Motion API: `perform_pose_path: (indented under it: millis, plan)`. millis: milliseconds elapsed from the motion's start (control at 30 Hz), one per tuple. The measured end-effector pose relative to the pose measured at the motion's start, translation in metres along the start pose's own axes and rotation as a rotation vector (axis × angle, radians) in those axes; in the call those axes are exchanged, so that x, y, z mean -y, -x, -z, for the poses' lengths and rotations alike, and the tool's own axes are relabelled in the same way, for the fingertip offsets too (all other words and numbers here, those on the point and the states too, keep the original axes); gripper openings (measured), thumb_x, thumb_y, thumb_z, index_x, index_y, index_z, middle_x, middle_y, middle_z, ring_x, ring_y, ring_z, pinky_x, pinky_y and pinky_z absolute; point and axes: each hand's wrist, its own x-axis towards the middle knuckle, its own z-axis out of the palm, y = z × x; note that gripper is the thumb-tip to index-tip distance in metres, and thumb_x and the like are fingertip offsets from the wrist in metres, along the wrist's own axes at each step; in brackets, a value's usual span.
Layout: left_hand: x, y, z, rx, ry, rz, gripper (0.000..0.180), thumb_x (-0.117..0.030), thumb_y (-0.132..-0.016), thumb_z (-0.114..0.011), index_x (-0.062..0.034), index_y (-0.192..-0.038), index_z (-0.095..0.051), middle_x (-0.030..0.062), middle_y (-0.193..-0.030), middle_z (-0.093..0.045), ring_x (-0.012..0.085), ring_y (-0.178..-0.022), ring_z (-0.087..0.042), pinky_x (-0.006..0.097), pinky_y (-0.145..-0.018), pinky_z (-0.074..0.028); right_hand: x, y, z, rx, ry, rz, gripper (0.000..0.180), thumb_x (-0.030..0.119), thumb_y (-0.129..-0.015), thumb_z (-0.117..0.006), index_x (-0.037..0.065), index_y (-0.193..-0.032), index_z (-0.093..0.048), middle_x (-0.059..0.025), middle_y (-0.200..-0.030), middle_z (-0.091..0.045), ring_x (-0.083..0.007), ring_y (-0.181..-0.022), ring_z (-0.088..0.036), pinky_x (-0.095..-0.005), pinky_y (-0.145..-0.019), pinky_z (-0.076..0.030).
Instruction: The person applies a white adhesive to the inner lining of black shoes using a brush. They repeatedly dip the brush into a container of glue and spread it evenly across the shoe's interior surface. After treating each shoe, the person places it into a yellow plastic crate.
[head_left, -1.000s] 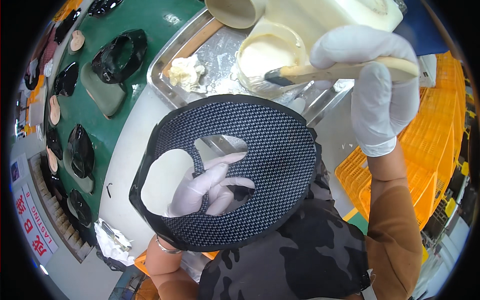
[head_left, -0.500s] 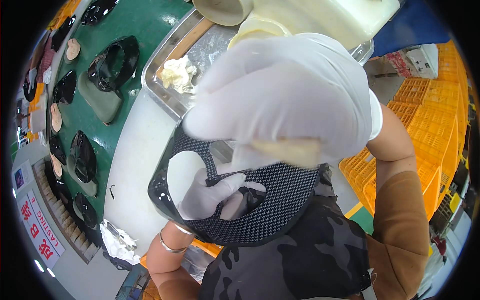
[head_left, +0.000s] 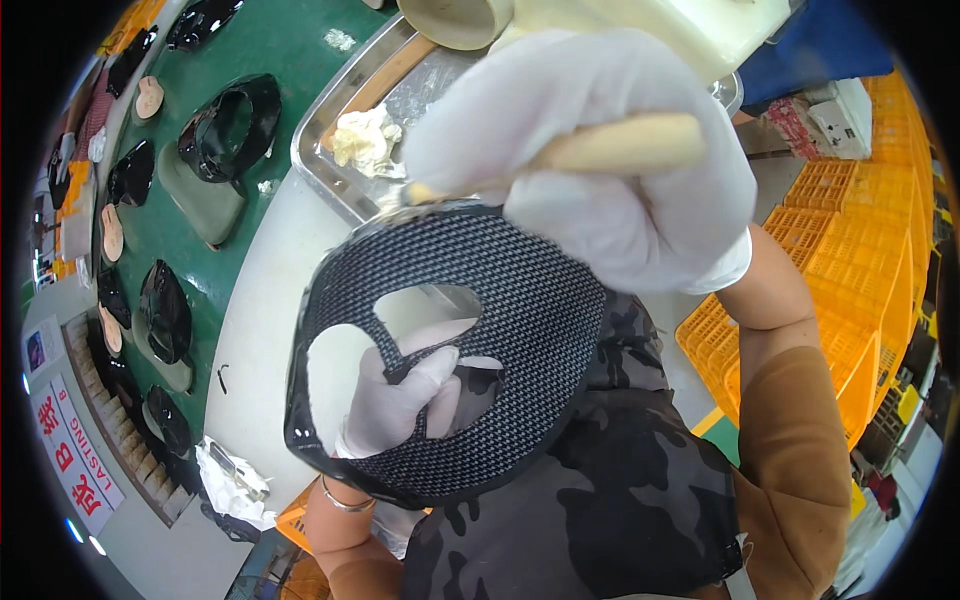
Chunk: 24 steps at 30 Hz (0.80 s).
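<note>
A: What does the left hand [head_left: 405, 400] have?
B: The upper [head_left: 545, 320]. Its thumb and fingers are clamped on the narrow strip between two openings.
A: Where is the upper, exactly?
B: Tilted in front of the person's camouflage apron [head_left: 590, 480], its left part over the edge of the white table [head_left: 250, 310]. The patterned side faces up, and a glossy black rim shows at the left.
A: And the right hand [head_left: 600, 215]?
B: Closed around a brush [head_left: 630, 145] with a pale handle. The brush's tip is at the upper's far edge; blur keeps me from telling whether they touch.
A: What lies beyond?
B: A metal tray [head_left: 318, 125] with a creamy lump [head_left: 365, 140] in it. A beige cup [head_left: 460, 22] is at the tray's far side.
A: Off to the sides?
B: Glossy black pieces on a green surface [head_left: 290, 60] at left; orange crates [head_left: 850, 250] at right.
</note>
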Motion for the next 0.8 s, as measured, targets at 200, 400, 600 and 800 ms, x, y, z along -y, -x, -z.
perform_pose_path:
  millis: [200, 400, 600, 800]
  plan:
    - [0.008, 0.003, 0.014, 0.006, 0.017, -0.079, 0.031, -0.004, -0.088, -0.04, 0.0076, -0.116, -0.047, 0.0021, -0.052, -0.049, 0.0069, -0.043, -0.043, 0.02, -0.05, -0.04, 0.005, 0.022, 0.013, 0.009, 0.143, -0.245, 0.017, 0.01, -0.087, -0.053, -0.005, -0.093, -0.055, -0.0126, -0.088, -0.062, -0.017, -0.08, -0.06, -0.0275, -0.074, -0.048]
    - [0.013, 0.009, 0.012, -0.098, -0.124, -0.124, 0.029, -0.004, -0.087, -0.041, 0.0081, -0.112, -0.048, 0.0016, -0.049, -0.046, 0.0086, -0.042, -0.044, 0.021, -0.052, -0.044, -0.01, 0.01, -0.013, -0.183, -0.148, -0.031, 0.019, 0.011, -0.089, -0.048, -0.006, -0.095, -0.053, -0.0143, -0.09, -0.061, -0.0155, -0.076, -0.06, -0.0251, -0.07, -0.048]
    - [0.024, 0.028, 0.013, -0.497, -0.036, -0.349, 0.023, -0.01, -0.09, -0.041, 0.0054, -0.105, -0.049, 0.0037, -0.057, -0.055, 0.0081, -0.043, -0.047, 0.018, -0.048, -0.042, 0.002, 0.034, -0.022, -0.319, -0.013, -0.195, 0.033, 0.026, -0.09, -0.048, -0.006, -0.093, -0.055, -0.0152, -0.085, -0.06, -0.0159, -0.063, -0.058, -0.0256, -0.06, -0.047]
    - [0.052, 0.014, 0.014, -0.518, 0.279, -0.468, 0.028, -0.017, -0.094, -0.038, 0.0062, -0.102, -0.051, 0.0038, -0.053, -0.051, 0.0087, -0.039, -0.044, 0.018, -0.041, -0.036, 0.018, 0.061, -0.029, -0.447, -0.029, -0.41, 0.048, 0.043, -0.088, -0.05, -0.005, -0.085, -0.058, -0.0153, -0.079, -0.06, -0.0169, -0.058, -0.057, -0.0266, -0.053, -0.047]
